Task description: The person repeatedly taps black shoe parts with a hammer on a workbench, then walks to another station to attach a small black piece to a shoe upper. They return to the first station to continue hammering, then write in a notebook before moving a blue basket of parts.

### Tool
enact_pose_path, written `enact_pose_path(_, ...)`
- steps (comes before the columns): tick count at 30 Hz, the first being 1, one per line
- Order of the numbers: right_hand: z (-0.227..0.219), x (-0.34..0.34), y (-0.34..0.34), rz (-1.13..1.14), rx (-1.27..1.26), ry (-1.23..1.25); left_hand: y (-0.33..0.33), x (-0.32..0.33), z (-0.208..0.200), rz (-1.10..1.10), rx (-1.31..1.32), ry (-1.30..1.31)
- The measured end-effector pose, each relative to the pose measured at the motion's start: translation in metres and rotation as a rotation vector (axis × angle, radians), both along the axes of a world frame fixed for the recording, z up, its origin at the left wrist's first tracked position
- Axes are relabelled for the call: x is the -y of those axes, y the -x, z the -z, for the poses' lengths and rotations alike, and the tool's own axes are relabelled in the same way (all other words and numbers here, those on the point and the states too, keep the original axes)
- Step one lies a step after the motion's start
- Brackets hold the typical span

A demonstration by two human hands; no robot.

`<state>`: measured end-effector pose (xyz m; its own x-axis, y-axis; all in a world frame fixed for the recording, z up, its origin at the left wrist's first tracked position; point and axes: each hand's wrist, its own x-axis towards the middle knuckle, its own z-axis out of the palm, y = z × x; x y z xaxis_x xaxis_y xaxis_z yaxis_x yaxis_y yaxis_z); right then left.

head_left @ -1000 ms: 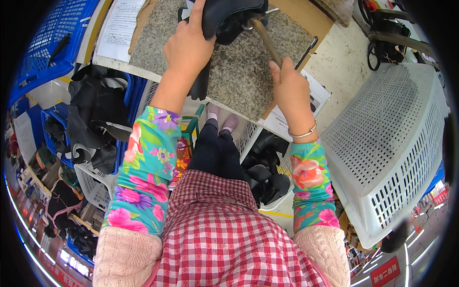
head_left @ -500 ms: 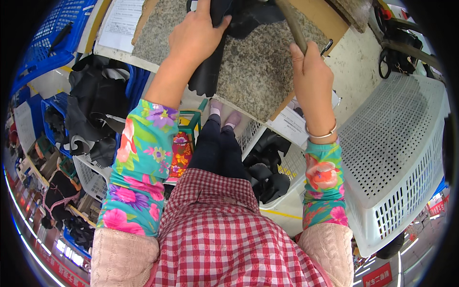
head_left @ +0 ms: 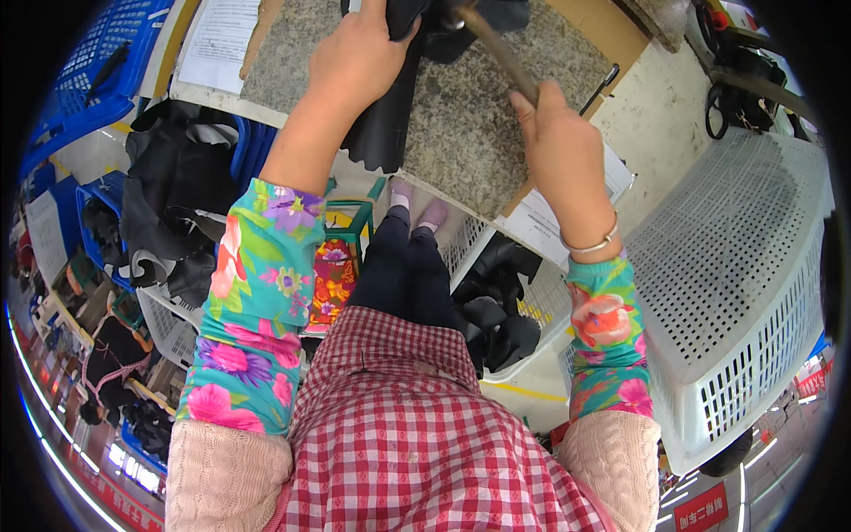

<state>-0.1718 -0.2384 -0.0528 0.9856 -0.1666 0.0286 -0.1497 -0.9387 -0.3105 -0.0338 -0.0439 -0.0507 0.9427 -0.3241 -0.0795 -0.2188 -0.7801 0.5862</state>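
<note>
Seemingly light, supple and best held near an edge, though partly out of view, the leather [head_left: 383,129] is lying on the slab [head_left: 474,137], the left hand [head_left: 356,58] grasping it, the right hand [head_left: 567,146] gripping the hammer [head_left: 500,53].

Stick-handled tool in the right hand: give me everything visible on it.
The tool has a slim, straight, brownish handle that looks like worn wood. The right hand grips its near end, hiding the butt; it slants up and left over the speckled slab. A small shiny metal part shows at its far end, by the black piece; contact there is unclear.
</note>
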Motion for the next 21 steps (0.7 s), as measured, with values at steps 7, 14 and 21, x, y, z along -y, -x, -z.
enact_pose_path(7,-0.008,-0.004,0.004,-0.051,-0.014,-0.068,-0.002,0.001,-0.002,0.015,0.049,0.026)
enact_pose_path(14,0.013,-0.004,0.015,0.047,-0.18,-0.252,0.006,0.001,0.006,-0.046,0.002,-0.066)
enact_pose_path(21,-0.006,-0.005,0.076,0.408,-0.278,-0.743,0.051,-0.052,-0.034,-0.15,-0.101,-0.094)
